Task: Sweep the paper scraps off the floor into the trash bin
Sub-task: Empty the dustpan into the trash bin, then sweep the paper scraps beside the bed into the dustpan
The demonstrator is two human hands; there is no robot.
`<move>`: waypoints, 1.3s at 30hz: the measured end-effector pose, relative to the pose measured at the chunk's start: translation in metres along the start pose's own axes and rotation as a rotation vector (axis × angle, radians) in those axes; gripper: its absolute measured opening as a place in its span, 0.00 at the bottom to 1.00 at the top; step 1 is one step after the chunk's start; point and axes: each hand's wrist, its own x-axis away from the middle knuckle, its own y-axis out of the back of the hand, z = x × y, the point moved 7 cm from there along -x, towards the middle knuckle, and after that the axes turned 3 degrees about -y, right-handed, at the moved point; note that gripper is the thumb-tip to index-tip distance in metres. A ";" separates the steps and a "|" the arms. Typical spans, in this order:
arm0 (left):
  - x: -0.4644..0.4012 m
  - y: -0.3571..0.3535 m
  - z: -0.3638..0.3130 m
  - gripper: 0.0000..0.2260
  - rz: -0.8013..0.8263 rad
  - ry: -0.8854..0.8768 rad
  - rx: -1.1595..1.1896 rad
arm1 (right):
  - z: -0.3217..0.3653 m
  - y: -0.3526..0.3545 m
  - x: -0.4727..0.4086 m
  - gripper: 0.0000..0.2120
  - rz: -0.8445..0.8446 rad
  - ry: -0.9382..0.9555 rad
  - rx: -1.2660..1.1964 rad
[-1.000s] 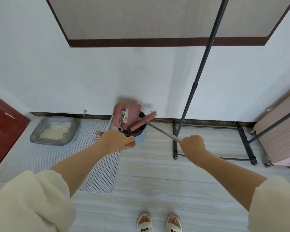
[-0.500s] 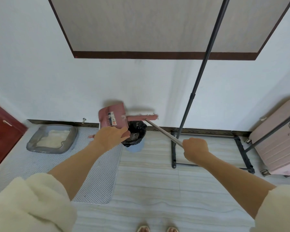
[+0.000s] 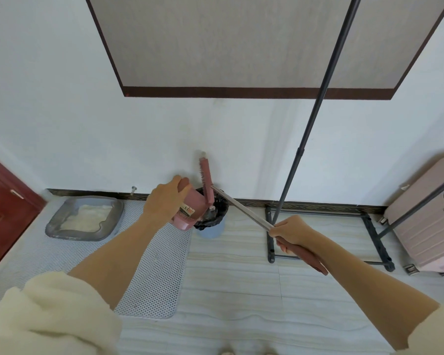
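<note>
My left hand (image 3: 164, 201) grips a pink dustpan (image 3: 189, 211) and holds it tipped over a small blue trash bin (image 3: 212, 230) lined with a black bag (image 3: 215, 213). The bin stands on the floor against the wall. My right hand (image 3: 290, 233) grips the metal handle of a pink broom (image 3: 237, 204). The broom's head (image 3: 207, 179) stands on end over the bin, beside the dustpan's mouth. Whether any paper scraps lie in the dustpan or the bin is hidden.
A grey litter tray (image 3: 85, 219) sits on a white perforated mat (image 3: 154, 272) at the left. A dark clothes rack (image 3: 315, 119) stands right of the bin, with a pink suitcase (image 3: 426, 219) beyond it. A red door (image 3: 3, 208) is at far left.
My left hand has turned the dustpan further over the bin. The broom head swung from lying level to standing on end above the bin. My head has tilted upward.
</note>
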 end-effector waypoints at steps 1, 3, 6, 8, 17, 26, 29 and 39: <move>0.001 0.002 0.002 0.16 -0.001 0.014 0.012 | -0.002 -0.003 0.002 0.10 0.000 -0.009 -0.024; 0.003 0.008 0.009 0.16 -0.020 0.028 0.039 | -0.005 -0.012 0.006 0.09 -0.001 -0.021 -0.053; 0.006 0.016 0.020 0.15 -0.054 0.055 0.079 | -0.007 -0.024 0.011 0.10 -0.015 -0.017 -0.090; 0.010 0.020 0.022 0.15 -0.062 0.059 0.073 | -0.006 -0.032 0.016 0.10 -0.018 -0.024 -0.133; 0.038 0.039 0.030 0.17 -0.140 0.102 0.168 | -0.017 -0.051 0.053 0.05 -0.035 -0.071 -0.331; 0.116 0.039 0.011 0.15 -0.151 0.048 0.227 | -0.071 -0.072 0.132 0.04 -0.034 -0.037 -0.443; 0.158 0.030 0.003 0.15 -0.131 0.013 0.253 | -0.101 -0.085 0.170 0.04 -0.054 -0.035 -0.469; 0.290 -0.016 -0.029 0.16 0.072 -0.113 0.288 | -0.204 -0.136 0.298 0.06 -0.156 -0.113 -0.471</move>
